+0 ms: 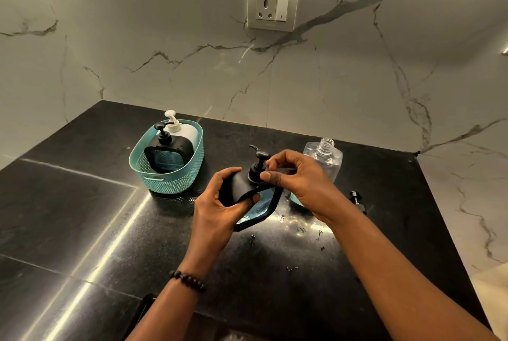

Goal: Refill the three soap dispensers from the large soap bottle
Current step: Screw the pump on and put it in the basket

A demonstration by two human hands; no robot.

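while a black soap dispenser is held tilted just above a polished black stone counter, a person's left hand grips its dark shoulder, fingers curled over the top and thumb pressed against the near face, where blue liquid shows through a clear panel. the right hand pinches the collar of the dispenser's black pump head between thumb and forefinger, the remaining fingers curled loosely behind it. a beaded bracelet circles the left wrist.

behind the right hand, to the right, stands the large clear soap bottle, upright and uncapped, its threaded neck open; a little blue soap shows at its base below the hand. a small black cap or pump part lies on the counter just right of the right forearm; what exactly it is cannot be made out.

to the far left sits a teal woven-look plastic basket holding two more dispensers: a black one with a blue panel at the near side and a white one with a white pump behind it, both upright and touching. small dark scraps are scattered on the counter near the hands. a white wall socket with switch is set in the veined marble backsplash beyond.
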